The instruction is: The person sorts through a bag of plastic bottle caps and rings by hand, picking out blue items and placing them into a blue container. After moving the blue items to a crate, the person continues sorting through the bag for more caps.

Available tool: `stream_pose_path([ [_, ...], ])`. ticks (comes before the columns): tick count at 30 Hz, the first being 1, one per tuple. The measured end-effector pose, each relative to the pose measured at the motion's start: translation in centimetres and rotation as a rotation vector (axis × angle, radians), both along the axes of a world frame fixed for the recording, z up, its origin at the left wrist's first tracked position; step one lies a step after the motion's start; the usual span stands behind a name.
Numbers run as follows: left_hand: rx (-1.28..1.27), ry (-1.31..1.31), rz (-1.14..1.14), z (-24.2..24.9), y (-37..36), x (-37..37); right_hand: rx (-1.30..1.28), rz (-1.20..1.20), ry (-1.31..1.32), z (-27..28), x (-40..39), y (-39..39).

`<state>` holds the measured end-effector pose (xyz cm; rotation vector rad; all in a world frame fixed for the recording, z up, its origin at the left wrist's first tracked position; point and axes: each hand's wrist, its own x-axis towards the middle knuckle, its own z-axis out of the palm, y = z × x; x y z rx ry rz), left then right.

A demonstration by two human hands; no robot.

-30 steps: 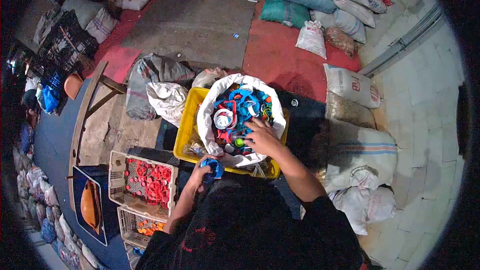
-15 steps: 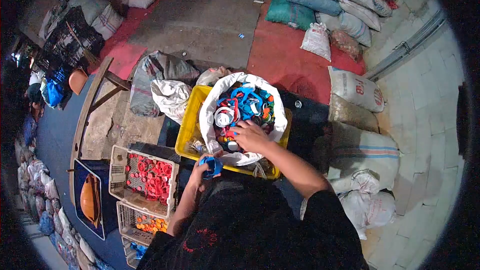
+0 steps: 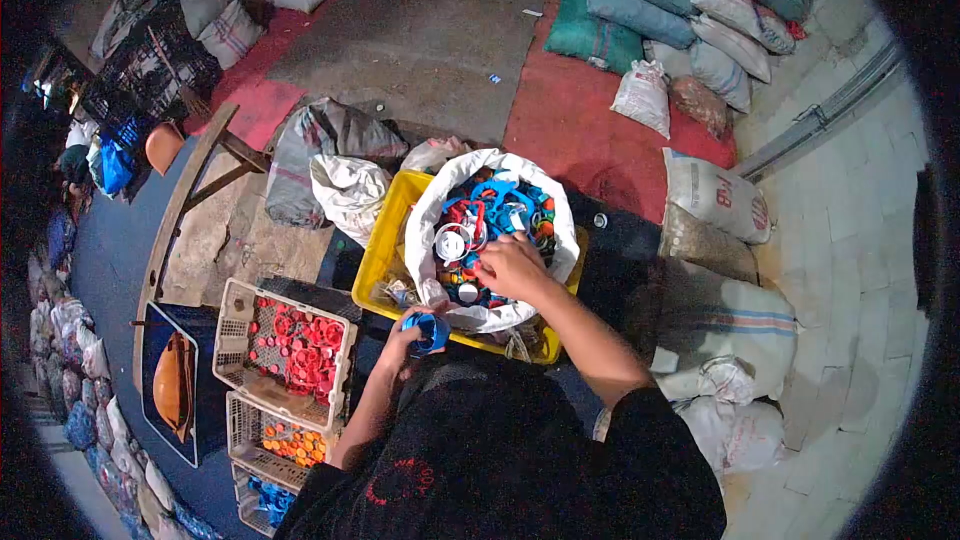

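Several blue plastic caps or rings [image 3: 430, 334] are gripped in my left hand [image 3: 402, 340], near the front edge of a yellow crate [image 3: 366, 275]. Inside that crate stands a white sack [image 3: 572, 245] with its rim rolled down, full of mixed plastic caps and rings [image 3: 490, 202] in blue, red, white, green and orange. My right hand [image 3: 514, 270] reaches over the front of the sack and touches the pile. Its fingers are bent and apart, the tips partly lost among the pieces. A white ring-shaped lid [image 3: 452, 242] lies left of that hand.
On the left stand a crate of red caps [image 3: 228, 350], one of orange caps [image 3: 240, 430] and one of blue pieces [image 3: 268, 502]. A dark bin [image 3: 170, 315] holds an orange item. Stuffed sacks [image 3: 730, 305] line the right wall; a wooden frame [image 3: 165, 250] stands left.
My right hand has shifted slightly to the right over the pile, its fingers bending more. My left hand still holds the blue pieces, now turned a little. The whole view has shifted slightly.
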<state>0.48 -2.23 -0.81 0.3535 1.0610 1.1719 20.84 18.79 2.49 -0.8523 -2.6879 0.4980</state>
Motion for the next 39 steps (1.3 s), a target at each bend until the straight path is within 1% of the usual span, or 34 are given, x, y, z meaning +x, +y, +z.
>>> stream_pose_path([
  [1,-0.006,-0.006,0.003,0.0,0.0,0.0,0.031,-0.05,0.095,-0.1,-0.8,-0.3],
  [2,0.004,-0.008,0.003,0.0,0.0,0.1,-0.033,-0.071,0.034,0.0,-1.1,-0.2],
  [5,0.023,-0.024,0.0,0.0,-0.2,0.1,0.059,-0.084,0.221,2.3,-3.5,-0.7],
  [6,0.026,-0.036,-0.003,0.1,-0.1,0.1,0.042,-0.016,0.145,2.1,-3.7,-0.5],
  [9,0.01,-0.042,0.021,1.5,0.0,0.2,0.109,0.091,-0.092,-1.0,-3.1,-0.4],
  [10,0.004,-0.039,0.035,2.4,0.3,0.3,0.032,0.091,-0.096,-1.0,-2.8,-0.6],
  [13,0.034,-0.001,0.059,5.4,1.5,1.1,-0.033,0.197,-0.239,-0.8,-0.9,-0.8],
  [14,-0.006,-0.003,0.067,5.7,2.0,0.9,-0.074,0.23,-0.217,-0.9,0.1,-0.9],
  [17,0.181,0.118,0.128,2.4,4.7,-0.3,-0.153,0.329,-0.359,2.9,0.4,-0.7],
  [18,0.2,0.046,0.176,3.1,5.8,-0.1,-0.222,0.334,-0.48,4.2,-0.5,0.2],
  [19,0.17,0.026,0.155,3.3,6.7,-0.5,-0.323,0.293,-0.571,5.4,-1.7,1.2],
  [21,0.116,-0.016,0.111,3.4,8.0,-1.0,-0.392,0.134,-0.338,4.9,-3.3,3.2],
  [22,0.14,-0.016,0.107,2.9,8.3,-1.2,-0.334,0.045,-0.06,4.0,-4.3,3.8],
  [23,0.135,-0.028,0.102,2.5,8.6,-1.4,-0.373,0.036,0.089,1.4,-5.5,5.2],
  [25,0.116,-0.052,0.091,2.1,8.8,-1.9,0.053,-0.077,0.182,-1.6,-6.6,4.3],
  [27,0.179,0.034,0.175,1.8,8.8,-2.5,0.033,0.101,-0.238,-3.4,-6.0,3.6],
  [28,0.231,0.052,0.234,1.2,8.7,-3.0,0.034,0.14,-0.258,-3.6,-5.6,3.0],
  [29,0.286,0.069,0.293,0.7,8.7,-3.7,-0.028,0.113,-0.236,-4.0,-5.6,2.6],
  [30,0.3,0.054,0.284,1.3,8.5,-4.3,-0.012,0.111,-0.219,-3.8,-5.4,2.3],
  [32,0.309,0.094,0.262,-0.1,8.1,-4.7,-0.002,0.138,-0.211,-3.4,-4.6,2.2],
  [34,0.295,0.112,0.265,0.0,8.1,-4.9,-0.002,0.19,-0.22,-2.5,-3.8,2.6],
  [37,0.285,0.076,0.295,-0.2,8.2,-4.9,-0.07,0.233,-0.147,-1.3,-2.5,3.0],
  [38,0.297,0.069,0.299,-0.5,8.2,-5.0,-0.043,0.219,-0.094,-1.4,-2.3,3.2],
  [39,0.308,0.063,0.303,-0.9,8.2,-5.2,-0.094,0.191,-0.155,-0.9,-2.5,3.4],
])
